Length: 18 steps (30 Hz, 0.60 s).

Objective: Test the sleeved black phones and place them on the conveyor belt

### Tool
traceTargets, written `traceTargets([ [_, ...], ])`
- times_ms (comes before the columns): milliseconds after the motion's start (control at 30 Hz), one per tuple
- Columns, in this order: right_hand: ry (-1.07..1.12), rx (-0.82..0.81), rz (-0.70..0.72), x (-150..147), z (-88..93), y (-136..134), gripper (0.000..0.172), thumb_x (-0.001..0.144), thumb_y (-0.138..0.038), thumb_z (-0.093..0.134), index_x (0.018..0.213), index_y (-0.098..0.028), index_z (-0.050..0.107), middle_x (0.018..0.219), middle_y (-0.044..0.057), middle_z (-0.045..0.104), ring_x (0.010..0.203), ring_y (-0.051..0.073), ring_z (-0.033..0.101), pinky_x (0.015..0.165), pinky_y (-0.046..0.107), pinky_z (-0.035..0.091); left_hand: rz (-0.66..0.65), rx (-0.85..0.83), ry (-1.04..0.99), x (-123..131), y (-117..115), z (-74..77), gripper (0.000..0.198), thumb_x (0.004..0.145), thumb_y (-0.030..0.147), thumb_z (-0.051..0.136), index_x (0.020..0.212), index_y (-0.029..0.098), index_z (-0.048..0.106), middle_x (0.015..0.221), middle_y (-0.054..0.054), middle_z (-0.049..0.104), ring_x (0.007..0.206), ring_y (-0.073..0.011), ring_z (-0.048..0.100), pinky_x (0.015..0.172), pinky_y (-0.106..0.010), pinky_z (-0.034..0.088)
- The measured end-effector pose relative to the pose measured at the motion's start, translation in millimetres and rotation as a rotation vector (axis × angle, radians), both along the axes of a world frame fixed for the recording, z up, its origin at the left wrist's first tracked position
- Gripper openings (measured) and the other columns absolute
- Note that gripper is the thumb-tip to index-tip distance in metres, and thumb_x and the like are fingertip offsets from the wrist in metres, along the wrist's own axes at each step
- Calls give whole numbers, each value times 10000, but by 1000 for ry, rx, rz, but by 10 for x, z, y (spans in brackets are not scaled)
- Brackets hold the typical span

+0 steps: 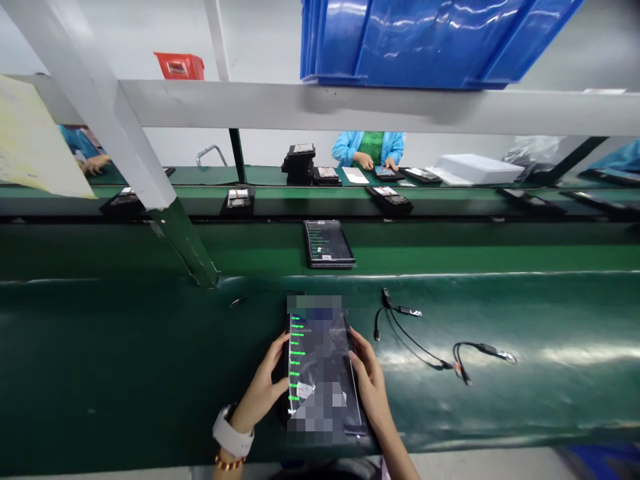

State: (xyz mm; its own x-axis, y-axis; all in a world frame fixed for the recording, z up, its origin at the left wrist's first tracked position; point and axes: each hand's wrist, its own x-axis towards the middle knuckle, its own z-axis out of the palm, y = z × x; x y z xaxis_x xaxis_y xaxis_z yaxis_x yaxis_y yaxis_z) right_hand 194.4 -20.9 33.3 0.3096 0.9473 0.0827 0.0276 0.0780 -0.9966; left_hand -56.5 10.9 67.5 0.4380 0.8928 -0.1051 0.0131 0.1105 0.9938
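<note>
A dark tablet (323, 363) with green lines of text down the left of its screen is right in front of me, over the green bench. Small white stickers show on its lower part, and some of the screen is blurred out. My left hand (263, 387) grips its left edge, thumb toward the front. On the opposite edge, my right hand (369, 377) has its fingers along the side and thumb at the screen's border. Black cables (413, 333) with plugs lie to the right of the tablet. Beyond it rests another tablet (329, 244) with similar green text.
A slanted post (183, 247) meets the bench at left. Overhead runs a white beam (280, 105) carrying a blue bin (430, 43). Several devices, one a black unit (390, 199), sit along the line behind. Across it, a person in blue sleeves (347, 148) handles a device.
</note>
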Motion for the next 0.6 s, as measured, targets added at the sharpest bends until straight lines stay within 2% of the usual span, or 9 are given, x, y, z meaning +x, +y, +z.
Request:
traceTargets([
  [133,17,-12,-3,-2,2,1,451,1006,-517,569,1394,-289,548,1453,56,501,1349,267,458,1137,395,392,14,13,-9,-15,-89,-88,682,872,274,618,1494,343,347,1612,-1,297,1510,-233,231,1285,-454,146],
  [300,25,2,1,-18,-13,-2,458,1002,-512,577,1396,-279,545,1457,64,497,1353,273,452,1158,413,362,112,26,-36,38,-150,-165,642,888,311,612,1482,328,369,1600,-28,324,1495,-256,269,1271,-470,189],
  [467,62,-16,-4,79,-61,73,524,958,-549,612,1390,-266,530,1447,83,506,1340,292,467,1143,445,375,128,43,-18,50,-174,-210,679,888,307,625,1502,315,335,1620,-35,290,1510,-258,235,1281,-455,160],
  [533,64,-40,-28,177,-11,186,584,921,-586,627,1384,-246,523,1414,109,533,1300,314,505,1110,477,405,134,35,-70,26,-216,-234,679,899,332,625,1506,296,323,1621,-55,291,1507,-267,246,1274,-438,192],
  [600,-6,-15,-49,260,122,374,589,904,-597,622,1354,-225,545,1374,123,564,1263,325,531,1081,483,423,146,32,-95,6,-293,-257,683,905,352,624,1508,275,313,1628,-74,274,1508,-276,246,1267,-422,218],
])
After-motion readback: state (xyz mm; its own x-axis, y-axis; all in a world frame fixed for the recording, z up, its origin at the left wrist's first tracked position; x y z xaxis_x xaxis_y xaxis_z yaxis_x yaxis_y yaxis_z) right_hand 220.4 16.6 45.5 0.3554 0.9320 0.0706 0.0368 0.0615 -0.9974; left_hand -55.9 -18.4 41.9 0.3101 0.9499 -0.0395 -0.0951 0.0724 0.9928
